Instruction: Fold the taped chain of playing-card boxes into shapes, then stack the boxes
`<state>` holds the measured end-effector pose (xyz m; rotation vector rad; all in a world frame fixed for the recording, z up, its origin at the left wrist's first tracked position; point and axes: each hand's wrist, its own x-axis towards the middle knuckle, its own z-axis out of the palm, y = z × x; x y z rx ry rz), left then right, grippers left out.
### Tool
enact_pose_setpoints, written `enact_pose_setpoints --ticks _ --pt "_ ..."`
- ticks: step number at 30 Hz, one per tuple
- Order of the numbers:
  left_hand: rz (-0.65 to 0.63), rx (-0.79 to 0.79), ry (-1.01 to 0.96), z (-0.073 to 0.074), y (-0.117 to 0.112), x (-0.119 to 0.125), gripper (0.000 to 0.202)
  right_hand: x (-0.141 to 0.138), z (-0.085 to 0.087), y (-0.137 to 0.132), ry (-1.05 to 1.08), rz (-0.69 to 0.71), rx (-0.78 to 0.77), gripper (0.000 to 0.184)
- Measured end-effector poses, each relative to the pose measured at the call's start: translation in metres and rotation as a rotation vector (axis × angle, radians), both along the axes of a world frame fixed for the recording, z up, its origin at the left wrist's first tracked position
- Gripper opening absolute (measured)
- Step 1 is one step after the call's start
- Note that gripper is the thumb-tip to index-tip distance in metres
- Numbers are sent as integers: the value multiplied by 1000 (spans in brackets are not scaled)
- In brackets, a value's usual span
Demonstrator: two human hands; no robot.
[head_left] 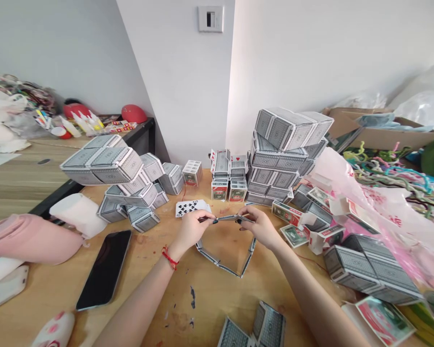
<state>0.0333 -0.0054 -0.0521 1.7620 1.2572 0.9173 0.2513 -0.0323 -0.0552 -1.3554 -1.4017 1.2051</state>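
Left hand (196, 224) and right hand (259, 223) each show a grip pinching the far side of a playing-card ring (222, 267) at mid-desk (210, 306). A spade card (187, 208) lies just beyond the left hand; a black smartphone (104, 270) lies left.

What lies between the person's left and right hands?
In the head view, a thin grey strip of playing cards lies there, held by the left hand and right hand.

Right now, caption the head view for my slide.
Left hand and right hand hold a jointed card frame between stacks of patterned blocks at a wooden table.
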Motion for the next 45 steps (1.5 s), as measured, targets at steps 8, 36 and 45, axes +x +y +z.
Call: enact_pose_setpoints --ticks 8,36,45 --pt "-11 -64 -61 -4 2 -2 9 3 -4 3 146 -39 -21 15" --pt "-503 -179 -28 8 -1 -8 40 28 12 5 158 28 34 26" --pt "-519 -173 22 18 -5 -8 46 29 17 3 145 73 63 26"
